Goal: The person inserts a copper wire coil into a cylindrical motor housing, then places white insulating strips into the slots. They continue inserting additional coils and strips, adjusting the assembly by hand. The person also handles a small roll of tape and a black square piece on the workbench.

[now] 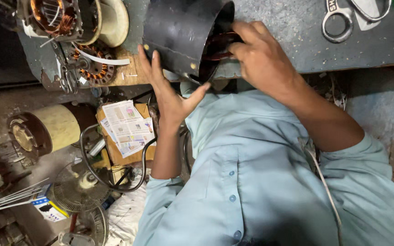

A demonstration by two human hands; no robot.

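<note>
Motor housing [181, 32] lies on its side, open end toward the person; left hand [172, 98] braces it open-palmed; right hand [258, 57] fingers reach inside, grip hidden.

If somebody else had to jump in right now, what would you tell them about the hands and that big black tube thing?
Left hand: open, palm steadying the outside of the black motor housing at the workbench edge.
Right hand: fingers reaching into the housing's open end, onto the copper windings; grip hidden.
Scissors lie at the bench's far right, another wound stator at the left.
How far the winding work has got cannot be told.
</note>
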